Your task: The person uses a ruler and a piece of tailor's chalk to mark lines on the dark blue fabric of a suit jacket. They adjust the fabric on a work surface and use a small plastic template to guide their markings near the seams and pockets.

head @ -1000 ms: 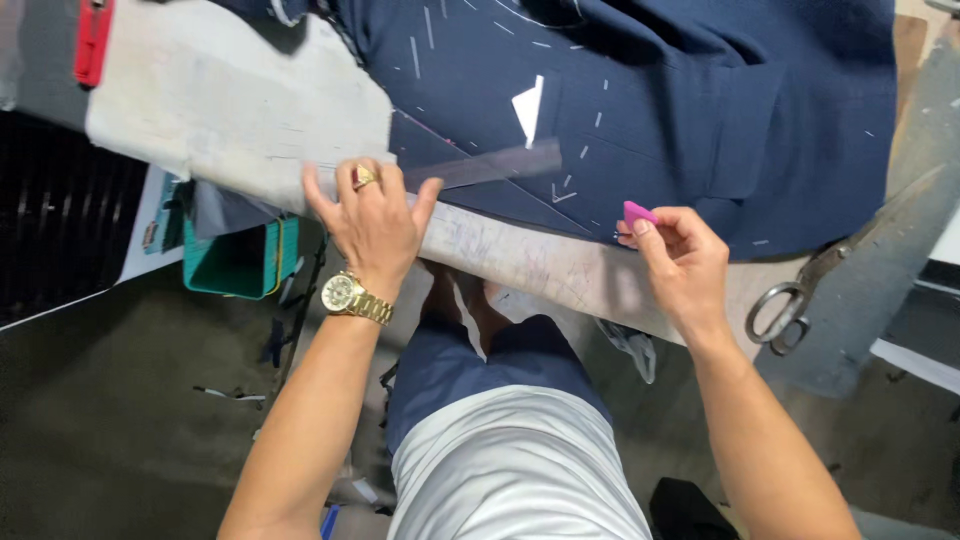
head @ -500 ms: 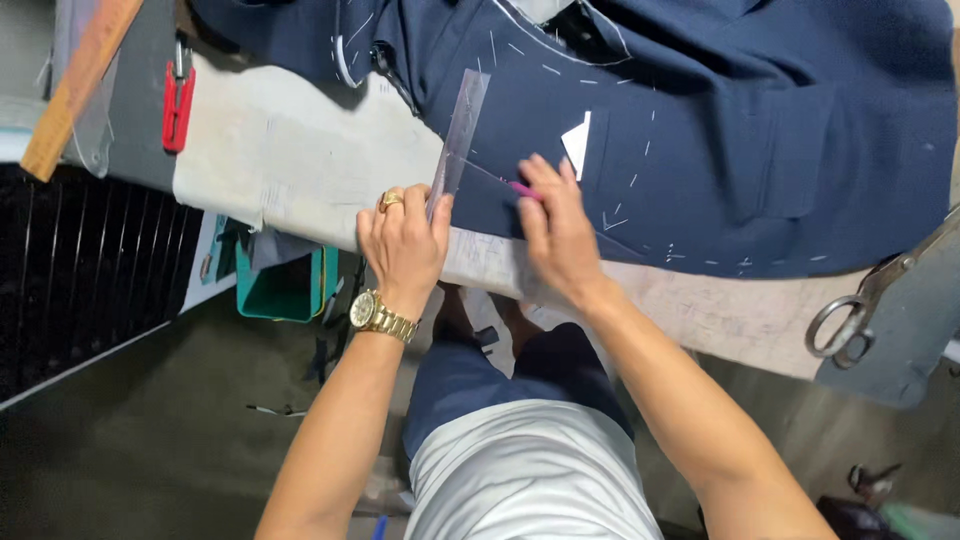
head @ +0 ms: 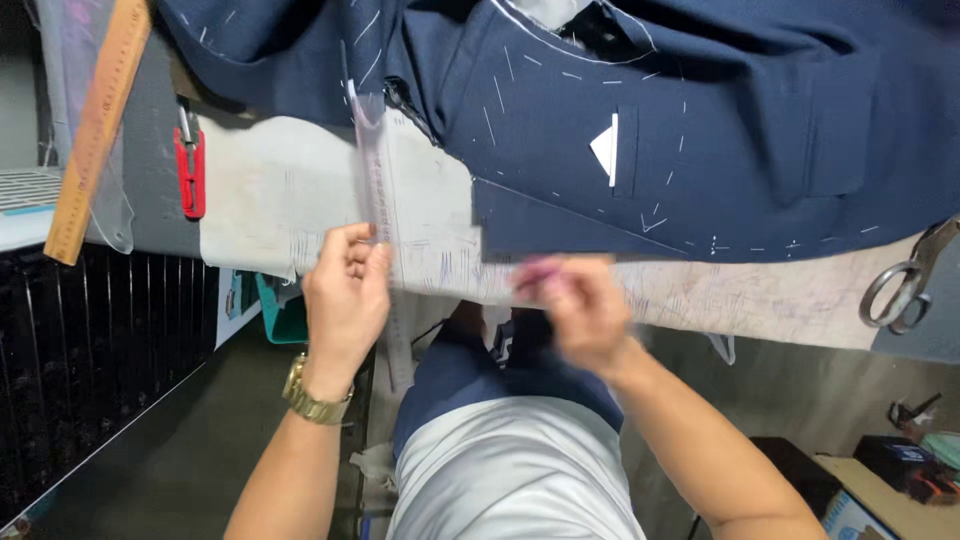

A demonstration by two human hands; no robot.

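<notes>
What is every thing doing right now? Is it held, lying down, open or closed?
Clear ruler: held by the left hand, lying on the table.
Pink chalk: pinched in the right hand, blurred.
Blue jacket: spread flat, marked with white stitches.
White pocket cloth: tucked in the jacket pocket.
Scissors: lying at the table edge; blades hidden.
Red clippers: lying untouched.
Wooden ruler: lying untouched.

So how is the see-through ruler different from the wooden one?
The clear ruler is see-through plastic, while the wooden ruler is solid tan. The clear ruler is held by the left hand and stands nearly straight up the picture; the wooden ruler lies untouched, slanted, at the table's left end. Both are long, thin and marked.
</notes>
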